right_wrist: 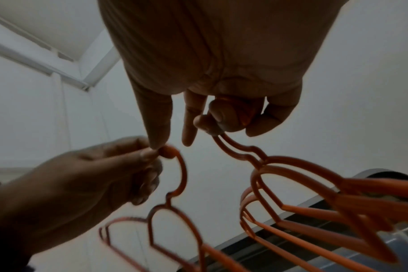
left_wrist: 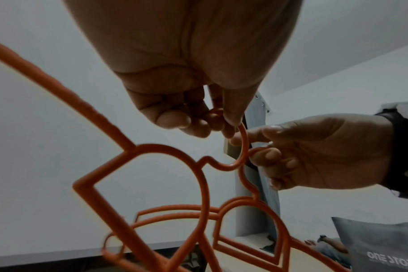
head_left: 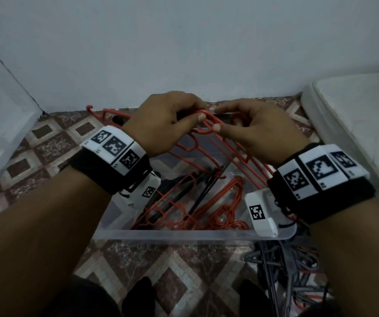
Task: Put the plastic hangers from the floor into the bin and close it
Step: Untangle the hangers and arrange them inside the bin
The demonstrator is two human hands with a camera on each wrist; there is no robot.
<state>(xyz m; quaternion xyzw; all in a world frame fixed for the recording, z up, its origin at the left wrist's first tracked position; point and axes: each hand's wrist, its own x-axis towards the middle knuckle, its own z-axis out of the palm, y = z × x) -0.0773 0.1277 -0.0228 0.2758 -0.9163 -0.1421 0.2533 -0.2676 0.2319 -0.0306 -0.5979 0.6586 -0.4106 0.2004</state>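
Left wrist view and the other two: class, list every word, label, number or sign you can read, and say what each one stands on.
"ONE STOP", seen mirrored: on the grey bag at the lower right of the left wrist view; the smaller line beneath it is too blurred to read.
Black-and-white square code markers, no letters: on the wristbands in the head view.
Right wrist view: no text.

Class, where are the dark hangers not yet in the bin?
In the head view, the dark hangers lie in a heap on the tiled floor, lower right, just outside the bin's near right corner, below the right wrist.
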